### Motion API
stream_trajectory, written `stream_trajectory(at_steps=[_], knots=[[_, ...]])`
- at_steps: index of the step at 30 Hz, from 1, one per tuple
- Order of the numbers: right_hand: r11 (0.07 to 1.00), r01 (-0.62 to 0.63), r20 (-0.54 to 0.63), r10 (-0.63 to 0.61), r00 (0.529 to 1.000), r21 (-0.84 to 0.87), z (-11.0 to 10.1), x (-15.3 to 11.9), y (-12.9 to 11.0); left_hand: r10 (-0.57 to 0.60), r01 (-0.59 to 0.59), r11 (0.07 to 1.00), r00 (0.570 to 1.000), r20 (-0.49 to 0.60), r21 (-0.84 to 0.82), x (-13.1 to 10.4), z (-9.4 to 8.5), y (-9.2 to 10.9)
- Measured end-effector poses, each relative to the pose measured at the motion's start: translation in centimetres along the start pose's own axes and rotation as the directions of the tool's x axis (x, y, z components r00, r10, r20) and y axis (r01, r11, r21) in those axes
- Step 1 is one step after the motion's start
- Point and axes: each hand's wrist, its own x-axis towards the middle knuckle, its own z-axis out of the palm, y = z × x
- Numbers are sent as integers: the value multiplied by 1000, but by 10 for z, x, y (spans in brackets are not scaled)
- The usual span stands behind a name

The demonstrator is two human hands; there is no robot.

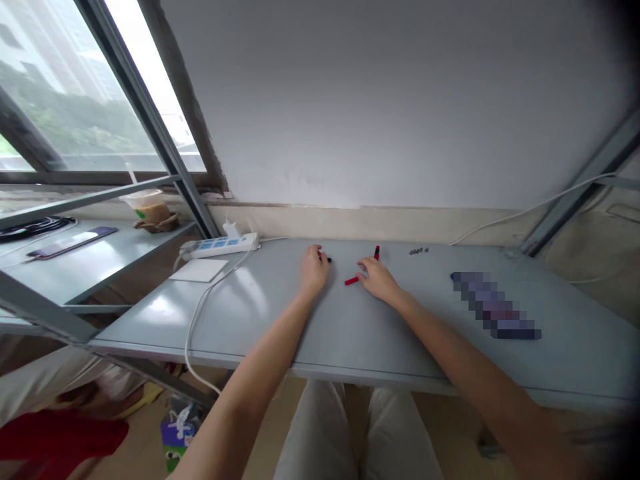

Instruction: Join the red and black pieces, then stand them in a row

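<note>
My left hand (315,272) rests on the grey desk with its fingers curled round a small black piece (328,259), whose end sticks out on the right side. To its right, my right hand (379,279) is bent over the desk, thumb and fingertips at the end of a short red stick (351,281). Just behind that hand is a red piece with a black band (377,252), its lower part covered by the hand. Several small dark grey bits (419,251) lie farther right by the wall.
A white power strip (223,246) and a white flat square (199,270) are at the left, with a white cable (197,313) crossing the front edge. A pixelated flat object (495,307) lies right. A phone (73,243) and a drink cup (150,205) are on the neighbouring desk.
</note>
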Motion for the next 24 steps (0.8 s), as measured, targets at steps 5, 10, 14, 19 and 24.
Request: stream_trajectory(at_steps=[5, 10, 14, 19, 24], knots=[[988, 148, 79, -145, 986, -46, 15, 4, -6, 68, -82, 989, 991, 112, 123, 0, 13, -6], [991, 137, 72, -136, 988, -9, 10, -6, -1, 79, -119, 980, 969, 236, 161, -4, 24, -8], [989, 124, 118, -133, 984, 86, 2, -9, 0, 104, -146, 977, 960, 259, 152, -7, 24, -8], [978, 86, 213, -127, 969, 191, -11, -9, 2, 137, -173, 976, 961, 242, 133, -11, 21, -5], [975, 41, 313, -109, 943, 218, -19, -12, 1, 268, -276, 961, 953, 139, 37, -12, 16, 0]])
